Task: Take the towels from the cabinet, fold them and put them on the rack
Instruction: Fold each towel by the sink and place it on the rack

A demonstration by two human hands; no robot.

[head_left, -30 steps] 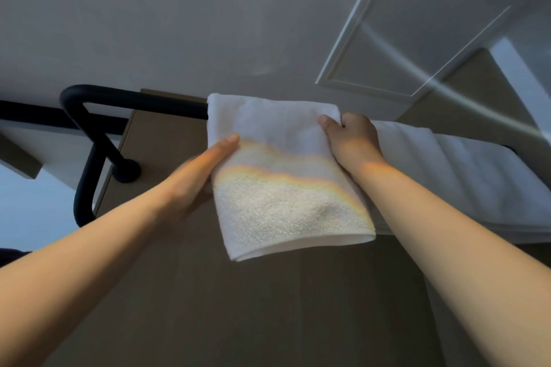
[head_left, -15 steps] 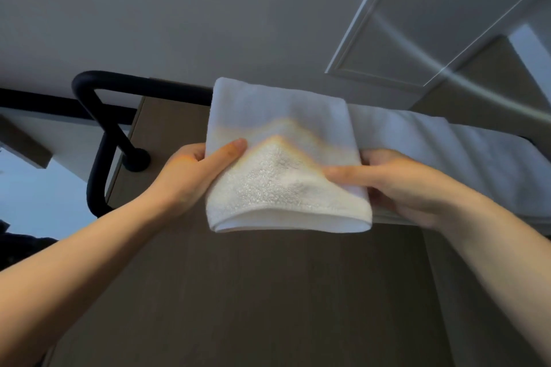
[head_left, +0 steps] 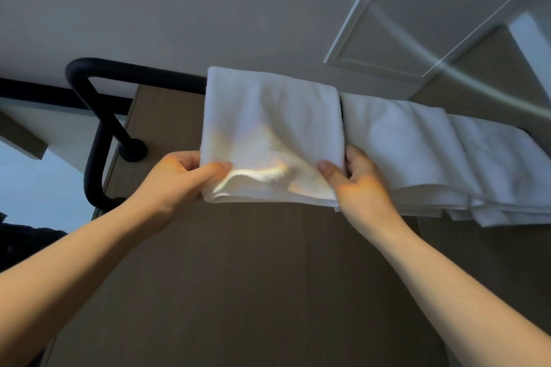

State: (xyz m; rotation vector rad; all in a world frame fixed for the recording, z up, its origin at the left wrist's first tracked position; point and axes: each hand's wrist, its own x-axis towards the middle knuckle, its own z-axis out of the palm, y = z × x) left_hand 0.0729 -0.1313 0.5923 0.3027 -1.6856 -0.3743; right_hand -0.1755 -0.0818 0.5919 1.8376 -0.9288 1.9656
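Left hand (head_left: 179, 179) and right hand (head_left: 354, 185), centre of frame: each pinching a lower corner of folded white towel (head_left: 268, 116), thumbs on its front face. Towel draped over black rack (head_left: 98, 116), just beside further white towels (head_left: 417, 158) hung at right. Judged nearly placed: rumpled lower edge to straighten, then release; cabinet not in view, remaining count unknown.

Most of rack (head_left: 143, 74) behind towels (head_left: 274, 128)
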